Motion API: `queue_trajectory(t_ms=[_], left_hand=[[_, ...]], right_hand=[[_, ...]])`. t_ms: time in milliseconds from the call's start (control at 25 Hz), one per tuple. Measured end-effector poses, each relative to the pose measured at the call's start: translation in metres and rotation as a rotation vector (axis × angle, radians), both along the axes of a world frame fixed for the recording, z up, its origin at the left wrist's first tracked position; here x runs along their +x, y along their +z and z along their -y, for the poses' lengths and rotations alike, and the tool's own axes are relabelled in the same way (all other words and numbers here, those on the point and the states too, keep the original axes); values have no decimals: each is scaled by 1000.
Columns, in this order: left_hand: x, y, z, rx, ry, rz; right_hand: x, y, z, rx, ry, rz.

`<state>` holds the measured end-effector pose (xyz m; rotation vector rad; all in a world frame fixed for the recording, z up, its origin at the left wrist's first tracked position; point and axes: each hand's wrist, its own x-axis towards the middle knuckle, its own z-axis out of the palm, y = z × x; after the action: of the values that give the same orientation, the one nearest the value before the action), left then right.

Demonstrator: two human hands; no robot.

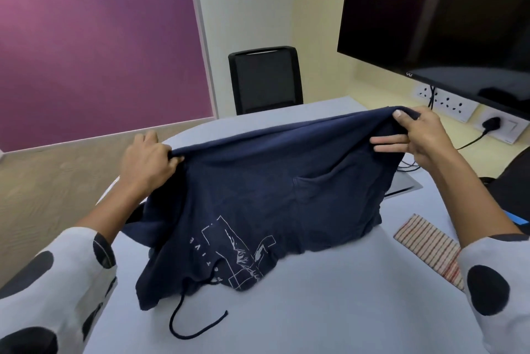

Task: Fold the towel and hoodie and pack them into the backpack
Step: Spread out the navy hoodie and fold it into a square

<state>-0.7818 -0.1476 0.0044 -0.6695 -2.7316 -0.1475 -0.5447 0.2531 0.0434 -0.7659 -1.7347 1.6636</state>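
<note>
Pale grey table [329,310] carries a navy hoodie [258,196], its far edge lifted: left hand [146,161] and right hand [421,138] each pinch a corner. Beside the hoodie's right lies the folded striped towel [427,247]. Folding seems underway; next, lay that edge over evenly.

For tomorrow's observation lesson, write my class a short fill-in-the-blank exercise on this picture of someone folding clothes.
1. Both hands, the left hand and the right hand, lift one edge of the ____ hoodie.
2. The folded towel has a ____ pattern.
3. Behind the table stands a black ____.
4. The hoodie's loose ____ lies on the table.

Missing words: navy blue; striped; chair; drawstring
</note>
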Motion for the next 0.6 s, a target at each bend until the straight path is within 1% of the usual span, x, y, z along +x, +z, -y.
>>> queue_trajectory(t_ms=[40,80,120,160,240,280,320,360,400,520,600], left_hand=[[0,-1,-5,13,75,-22],[0,-1,-11,67,153,13],[-2,-1,-17,182,208,115],[-4,0,-24,373,231,273],[-12,6,-38,898,237,721],[-15,10,-45,1102,248,878],[-18,18,-51,1243,247,964],[-20,26,-58,1335,236,995],[-23,35,-64,1395,222,988],[-41,68,-77,1496,171,877],[-56,92,-85,1565,137,836]], right_hand=[[-4,3,0,-17,12,13],[-9,6,0,-39,22,17],[-13,10,-1,-63,30,12],[-18,12,-2,-83,36,6],[-29,17,-2,-97,41,-13],[-35,20,-1,-100,42,-30],[-41,25,-1,-102,44,-51],[-49,31,-1,-99,45,-75],[-56,37,-1,-85,48,-102],[-80,64,-7,-28,43,-219],[-96,84,-11,-10,35,-290]])
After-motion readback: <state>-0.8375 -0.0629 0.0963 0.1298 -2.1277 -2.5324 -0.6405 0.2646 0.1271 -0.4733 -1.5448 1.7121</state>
